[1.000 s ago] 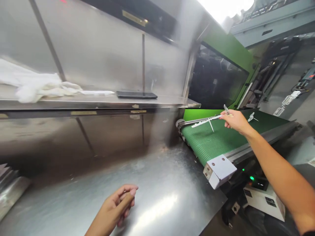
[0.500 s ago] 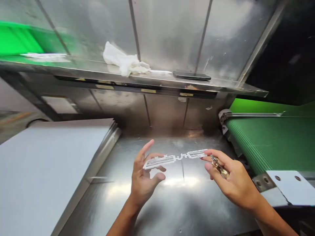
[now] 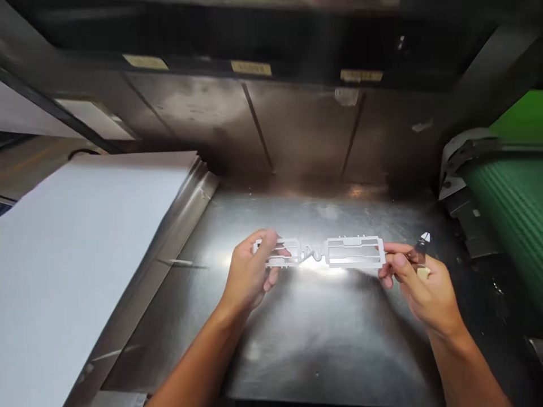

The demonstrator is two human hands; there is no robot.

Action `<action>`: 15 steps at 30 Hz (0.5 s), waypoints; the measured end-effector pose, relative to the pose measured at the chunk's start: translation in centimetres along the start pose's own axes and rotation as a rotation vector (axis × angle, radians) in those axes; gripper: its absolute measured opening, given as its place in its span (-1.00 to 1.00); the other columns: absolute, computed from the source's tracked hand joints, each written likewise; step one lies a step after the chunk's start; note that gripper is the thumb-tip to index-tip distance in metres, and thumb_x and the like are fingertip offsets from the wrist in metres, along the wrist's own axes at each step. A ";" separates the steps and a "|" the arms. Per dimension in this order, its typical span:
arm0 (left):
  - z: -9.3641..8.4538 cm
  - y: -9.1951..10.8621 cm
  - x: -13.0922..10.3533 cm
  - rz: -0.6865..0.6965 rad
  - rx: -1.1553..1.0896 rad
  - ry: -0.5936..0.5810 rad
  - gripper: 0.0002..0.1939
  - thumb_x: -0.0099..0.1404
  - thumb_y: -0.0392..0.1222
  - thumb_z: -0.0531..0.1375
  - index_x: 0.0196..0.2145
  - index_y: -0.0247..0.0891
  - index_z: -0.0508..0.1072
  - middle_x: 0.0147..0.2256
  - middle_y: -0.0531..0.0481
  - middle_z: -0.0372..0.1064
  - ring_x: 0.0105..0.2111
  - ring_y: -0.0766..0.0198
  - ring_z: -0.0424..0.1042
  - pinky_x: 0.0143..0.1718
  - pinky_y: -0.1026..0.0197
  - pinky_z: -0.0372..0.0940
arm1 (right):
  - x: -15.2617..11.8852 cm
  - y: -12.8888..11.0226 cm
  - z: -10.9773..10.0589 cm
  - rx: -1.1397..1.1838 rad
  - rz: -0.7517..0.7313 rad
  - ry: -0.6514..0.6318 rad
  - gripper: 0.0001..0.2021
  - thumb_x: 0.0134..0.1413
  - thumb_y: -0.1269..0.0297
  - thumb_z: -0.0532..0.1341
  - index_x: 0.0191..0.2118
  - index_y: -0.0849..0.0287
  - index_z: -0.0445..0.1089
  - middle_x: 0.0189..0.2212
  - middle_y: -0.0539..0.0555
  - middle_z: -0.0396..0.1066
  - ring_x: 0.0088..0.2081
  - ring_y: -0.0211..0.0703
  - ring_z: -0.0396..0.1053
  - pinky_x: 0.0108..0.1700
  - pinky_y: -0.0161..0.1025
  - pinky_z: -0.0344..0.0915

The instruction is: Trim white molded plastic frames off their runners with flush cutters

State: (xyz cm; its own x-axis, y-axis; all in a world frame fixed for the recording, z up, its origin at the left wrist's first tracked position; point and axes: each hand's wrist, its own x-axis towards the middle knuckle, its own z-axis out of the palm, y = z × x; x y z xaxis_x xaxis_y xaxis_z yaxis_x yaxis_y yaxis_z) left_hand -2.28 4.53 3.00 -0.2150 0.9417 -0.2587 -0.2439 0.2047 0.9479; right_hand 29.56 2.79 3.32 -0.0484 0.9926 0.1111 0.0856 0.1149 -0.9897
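Observation:
Two white plastic frames (image 3: 355, 252), joined by a thin curved runner in the middle, hang above the steel table. My left hand (image 3: 250, 268) pinches the left frame, thumb on top and fingers beneath. At the far end of the right frame, my right hand (image 3: 424, 285) holds the edge between thumb and fingertips. That same hand also carries a pair of side cutters (image 3: 422, 254), tucked among the fingers with the jaws pointing up and away. Their handles are mostly hidden by the palm.
A large white board or sheet stack (image 3: 97, 243) lies on the left. The steel table (image 3: 292, 350) is under my hands, with a steel wall (image 3: 303, 124) behind. A green conveyor belt (image 3: 513, 209) runs along the right. A thin white strip (image 3: 178, 262) juts out near the white stack.
My left hand has closed from spread fingers onto the left frame. The frames now face me more flatly, and the cutters point upward. The view has tilted down, losing the shelf.

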 end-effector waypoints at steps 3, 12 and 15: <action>0.2 -0.4 -0.1 -0.015 0.042 -0.008 -0.24 0.17 0.51 0.55 -0.34 -0.26 0.41 -0.45 0.05 0.53 -0.81 0.51 0.18 -0.87 0.47 -0.05 | -0.4 1.2 0.6 0.156 0.111 -0.063 -0.65 0.56 -0.15 0.45 -0.04 0.06 0.63 -0.33 0.08 0.54 -0.36 -0.06 0.49 -0.34 -0.22 0.42; 1.0 0.1 -0.1 -0.233 -0.087 -0.036 -0.41 0.26 0.27 0.57 -0.09 -0.31 0.63 -0.44 0.01 0.60 -0.81 0.50 0.19 -0.86 0.50 -0.01 | 0.3 0.2 1.2 0.394 0.268 -0.153 -0.66 0.64 0.04 0.38 -0.22 0.11 0.63 -0.35 0.10 0.46 -0.37 -0.12 0.42 -0.31 -0.25 0.45; 0.5 0.3 0.1 -0.339 -0.228 -0.142 -0.50 0.33 0.18 0.53 -0.05 -0.32 0.70 -0.38 -0.07 0.67 -0.77 0.43 0.32 -0.85 0.48 0.12 | 0.5 0.2 1.1 0.464 0.289 -0.162 -0.66 0.62 0.06 0.38 -0.24 0.12 0.63 -0.36 0.11 0.46 -0.39 -0.13 0.39 -0.33 -0.27 0.43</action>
State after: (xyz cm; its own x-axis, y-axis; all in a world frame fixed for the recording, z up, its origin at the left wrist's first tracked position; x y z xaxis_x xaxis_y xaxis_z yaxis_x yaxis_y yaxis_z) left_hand -1.89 4.85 3.39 0.0414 0.8622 -0.5049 -0.4848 0.4592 0.7444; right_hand 28.49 3.28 3.09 -0.2430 0.9584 -0.1497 -0.3261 -0.2260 -0.9179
